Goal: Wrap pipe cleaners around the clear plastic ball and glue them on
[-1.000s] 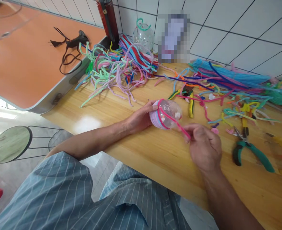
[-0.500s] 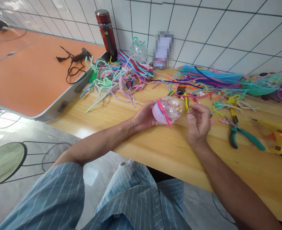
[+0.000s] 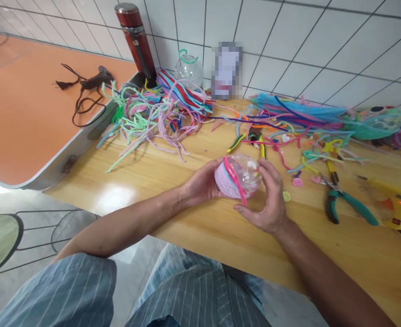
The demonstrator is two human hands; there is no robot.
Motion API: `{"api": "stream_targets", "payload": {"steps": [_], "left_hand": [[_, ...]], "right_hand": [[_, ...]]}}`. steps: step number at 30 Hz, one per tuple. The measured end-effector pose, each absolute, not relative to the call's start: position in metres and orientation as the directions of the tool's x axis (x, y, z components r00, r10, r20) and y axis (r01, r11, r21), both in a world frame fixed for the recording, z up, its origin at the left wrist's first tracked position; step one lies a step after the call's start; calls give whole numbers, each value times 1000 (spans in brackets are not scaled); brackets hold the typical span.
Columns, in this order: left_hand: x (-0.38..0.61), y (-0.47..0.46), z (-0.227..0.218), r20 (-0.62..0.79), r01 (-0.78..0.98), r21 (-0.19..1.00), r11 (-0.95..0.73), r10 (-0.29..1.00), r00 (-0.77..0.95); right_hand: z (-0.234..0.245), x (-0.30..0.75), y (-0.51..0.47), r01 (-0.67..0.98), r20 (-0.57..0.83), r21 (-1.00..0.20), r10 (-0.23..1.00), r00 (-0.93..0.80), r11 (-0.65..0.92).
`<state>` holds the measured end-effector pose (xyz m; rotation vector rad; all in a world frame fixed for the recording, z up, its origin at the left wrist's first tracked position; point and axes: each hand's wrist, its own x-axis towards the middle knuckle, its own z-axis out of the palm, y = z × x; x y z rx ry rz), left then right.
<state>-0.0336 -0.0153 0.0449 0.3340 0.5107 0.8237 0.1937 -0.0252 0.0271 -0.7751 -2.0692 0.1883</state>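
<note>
My left hand point(image 3: 202, 184) is wrapped round the left side of a clear plastic ball point(image 3: 246, 170). Lilac pipe cleaners point(image 3: 226, 184) cover that side in coils, with a light blue strand next to them. A bright pink pipe cleaner point(image 3: 235, 177) crosses the ball's middle, its end sticking out at the bottom. Around the right side curves my right hand point(image 3: 270, 200), its fingertips against the ball and its thumb apart below, near the pink end. Small pale pieces show in or on the clear part; I cannot tell which.
Loose pipe cleaners point(image 3: 156, 118) and yellow-handled pliers point(image 3: 246, 138) lie behind the ball. To the right are green-handled pliers point(image 3: 343, 200) and a yellow glue gun point(image 3: 399, 204). A red flask point(image 3: 135, 43), another clear ball point(image 3: 189, 72) and a phone point(image 3: 226, 70) stand along the wall.
My right hand has come left from beside the ball and opened its closed fingers around the ball's right side. The ball, in my left hand, sits slightly lower in view.
</note>
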Motion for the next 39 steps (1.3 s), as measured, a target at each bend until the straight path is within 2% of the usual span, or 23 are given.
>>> {"api": "stream_targets", "payload": {"steps": [4, 9, 12, 16, 29, 39], "left_hand": [[-28, -24, 45, -315, -558, 542, 629, 767, 559], [-23, -29, 49, -291, -521, 663, 537, 826, 482], [-22, -31, 49, -293, -539, 687, 488, 865, 408], [-21, -33, 50, -273, -555, 690, 465, 877, 395], [-19, -34, 61, -190, -597, 714, 365, 922, 337], [-25, -36, 49, -103, -500, 818, 283, 928, 358]], "right_hand": [[25, 193, -28, 461, 691, -412, 599, -405, 786], [20, 195, -28, 480, 702, -412, 605, -375, 775], [16, 197, -28, 481, 713, -417, 606, -353, 771], [13, 200, -27, 479, 725, -399, 589, -357, 782], [24, 200, -25, 509, 803, -192, 433, -410, 839], [23, 197, -30, 493, 812, -181, 412, -413, 851]]}}
